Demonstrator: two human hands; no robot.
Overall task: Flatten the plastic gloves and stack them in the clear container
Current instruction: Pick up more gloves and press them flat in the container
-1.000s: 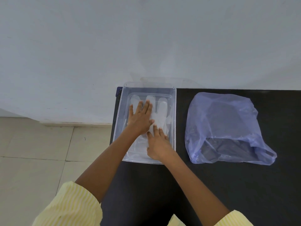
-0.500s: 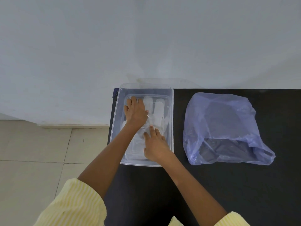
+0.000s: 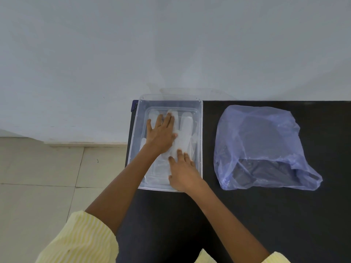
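A clear plastic container (image 3: 199, 118) stands at the left end of the black table. Inside it lie clear plastic gloves (image 3: 185, 130), spread flat with their fingers pointing toward the wall. My left hand (image 3: 161, 134) rests palm down on the gloves' finger area, fingers spread. My right hand (image 3: 183, 171) presses flat on the gloves' cuff end near the container's front right corner. Both hands press down and grip nothing. The parts of the gloves under my hands are hidden.
A crumpled bluish plastic bag (image 3: 264, 147) lies on the black table (image 3: 266, 215) to the right of the container. The table's left edge runs just beside the container, with tiled floor (image 3: 38, 177) below. A white wall (image 3: 171, 44) stands directly behind.
My left hand slid up to the gloves' fingertips and has come back a little with fingers spread. My right hand stayed on the cuff end.
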